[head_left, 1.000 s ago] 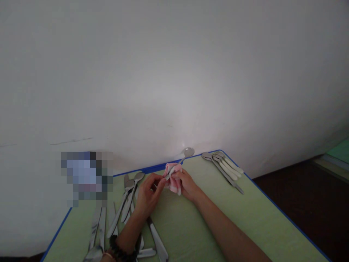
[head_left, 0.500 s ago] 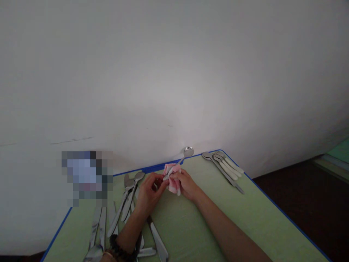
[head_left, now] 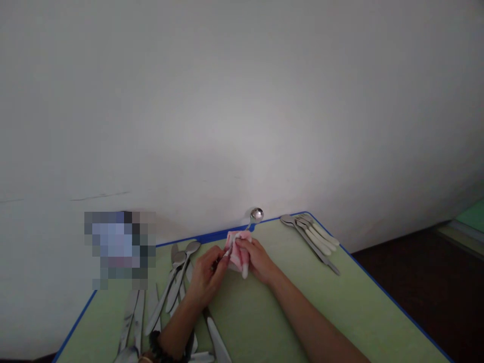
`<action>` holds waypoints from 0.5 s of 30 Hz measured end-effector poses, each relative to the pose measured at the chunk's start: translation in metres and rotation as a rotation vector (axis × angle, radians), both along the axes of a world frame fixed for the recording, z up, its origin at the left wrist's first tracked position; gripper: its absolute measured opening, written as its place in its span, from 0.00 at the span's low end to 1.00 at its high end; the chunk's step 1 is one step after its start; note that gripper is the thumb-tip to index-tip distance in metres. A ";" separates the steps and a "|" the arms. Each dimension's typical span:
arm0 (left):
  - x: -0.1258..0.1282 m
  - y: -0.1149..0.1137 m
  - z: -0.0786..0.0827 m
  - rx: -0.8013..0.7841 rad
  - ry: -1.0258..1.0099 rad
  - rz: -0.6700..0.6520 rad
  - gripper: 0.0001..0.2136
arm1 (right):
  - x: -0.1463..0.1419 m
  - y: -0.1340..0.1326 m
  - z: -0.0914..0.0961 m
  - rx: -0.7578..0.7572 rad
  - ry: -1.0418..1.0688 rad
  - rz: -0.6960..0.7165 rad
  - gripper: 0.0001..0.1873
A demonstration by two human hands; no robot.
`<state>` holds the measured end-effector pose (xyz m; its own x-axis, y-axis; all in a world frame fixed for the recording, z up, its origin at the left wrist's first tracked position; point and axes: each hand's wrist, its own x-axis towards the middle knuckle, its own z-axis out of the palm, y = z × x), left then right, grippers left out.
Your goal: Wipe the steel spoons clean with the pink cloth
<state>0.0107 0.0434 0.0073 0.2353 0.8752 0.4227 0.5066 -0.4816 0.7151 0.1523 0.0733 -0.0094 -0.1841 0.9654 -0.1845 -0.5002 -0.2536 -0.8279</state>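
Observation:
My left hand pinches the handle end of a metal spoon whose bowl points up toward the wall. My right hand is closed on a pink-and-white cloth that wraps the spoon's shaft. Both hands hover over the far middle of the light green table.
A heap of spoons and knives lies at the left of the table. A small group of white-handled cutlery lies at the far right corner. The white wall stands just behind the table's blue edge. Dark floor lies to the right.
The spoon has tilted a little more upright and its bowl shifted left. My right hand with the cloth has slid slightly along the shaft; the view has dipped slightly.

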 end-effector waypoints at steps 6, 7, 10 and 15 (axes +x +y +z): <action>0.002 0.004 -0.010 -0.037 0.054 -0.042 0.13 | -0.001 0.005 -0.011 0.050 -0.147 -0.055 0.12; 0.003 0.004 -0.011 -0.058 0.065 -0.048 0.13 | -0.001 0.005 -0.012 0.076 -0.187 -0.050 0.12; 0.003 0.004 -0.013 -0.085 0.103 -0.059 0.12 | -0.001 0.004 -0.013 0.150 -0.299 -0.048 0.12; 0.003 0.003 -0.014 -0.062 0.131 -0.067 0.10 | -0.002 0.000 -0.007 0.216 -0.402 -0.089 0.13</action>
